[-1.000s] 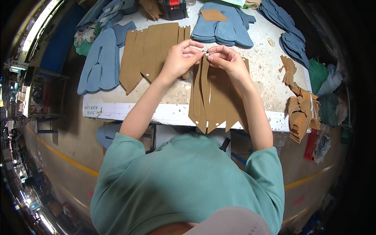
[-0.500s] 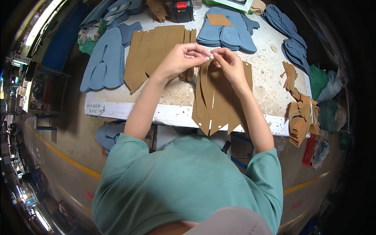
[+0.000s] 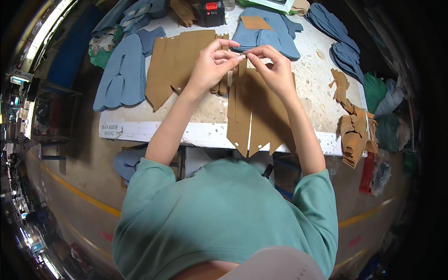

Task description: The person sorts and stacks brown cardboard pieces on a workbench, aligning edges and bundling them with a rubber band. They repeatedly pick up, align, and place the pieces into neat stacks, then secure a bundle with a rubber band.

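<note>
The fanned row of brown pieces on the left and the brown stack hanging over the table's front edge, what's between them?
In the head view, the left hand and a strip of bare, stained tabletop lie between the fanned brown pieces and the overhanging brown stack.

We see one label point(image 3: 108, 130) on the near left corner of the worktop point(image 3: 317, 79): a small white rectangle with dark lettering, stuck on the pale front edge. Small white square stickers point(image 3: 237, 144) sit near the pointed ends of the tan strips hanging over the near edge. We find no packages or screens that we can make out.
</note>
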Tool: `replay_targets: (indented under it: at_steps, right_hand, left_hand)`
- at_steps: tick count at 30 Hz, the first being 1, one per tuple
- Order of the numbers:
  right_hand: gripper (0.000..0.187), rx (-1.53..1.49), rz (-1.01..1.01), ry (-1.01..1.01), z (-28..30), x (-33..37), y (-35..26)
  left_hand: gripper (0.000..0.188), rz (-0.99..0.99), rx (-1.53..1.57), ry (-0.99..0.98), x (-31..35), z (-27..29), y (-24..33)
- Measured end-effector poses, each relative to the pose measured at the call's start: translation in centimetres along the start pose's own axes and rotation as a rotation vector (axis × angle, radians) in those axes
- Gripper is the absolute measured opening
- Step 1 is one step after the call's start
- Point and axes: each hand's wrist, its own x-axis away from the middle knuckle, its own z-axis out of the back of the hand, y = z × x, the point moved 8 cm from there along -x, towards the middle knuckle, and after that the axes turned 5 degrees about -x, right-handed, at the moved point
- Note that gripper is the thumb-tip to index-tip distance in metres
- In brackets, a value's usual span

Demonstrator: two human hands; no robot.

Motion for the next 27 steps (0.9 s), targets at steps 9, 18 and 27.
replay_targets:
  at_steps: [9,18,27]
  right_hand:
    - [0.014,-0.139,-0.028,0.05,3.5,0.9,-2.2]
    - [0.015,-0.225,0.049,0.242,13.4,1.4,-3.2]
    - [0.018,-0.034,-0.338,0.134,18.6,1.6,7.0]
  left_hand:
    - [0.032,0.021,0.121,-0.059,0.3,-5.4,2.3]
    - [0.037,-0.072,0.154,-0.389,0.5,-15.2,4.0]
    - [0.034,0.335,0.274,-0.508,6.7,-23.9,-3.8]
